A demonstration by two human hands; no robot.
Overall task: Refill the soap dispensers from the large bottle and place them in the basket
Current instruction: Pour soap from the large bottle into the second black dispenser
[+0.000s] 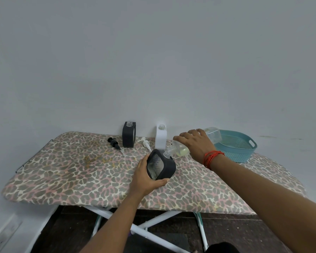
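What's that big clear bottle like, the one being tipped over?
The large bottle looks like clear plastic, squarish at its base, mostly empty with pale yellowish liquid pooled near its shoulder. The right hand grips its middle from above, tilting it so its neck meets the open mouth of the black dispenser.

The left half of the ironing board (62, 170) lies open, and so does its near right stretch; along the far edge a black dispenser (129, 134) and a white dispenser (161, 138) stand close against the wall, a black pump (114, 143) and a white pump (145, 143) lying beside them; the basket (235, 148) fills the far right corner; the left hand (144, 179) holding a tilted dispenser (164, 166) and the right hand (195, 143) holding the large bottle (181, 150) block the middle.
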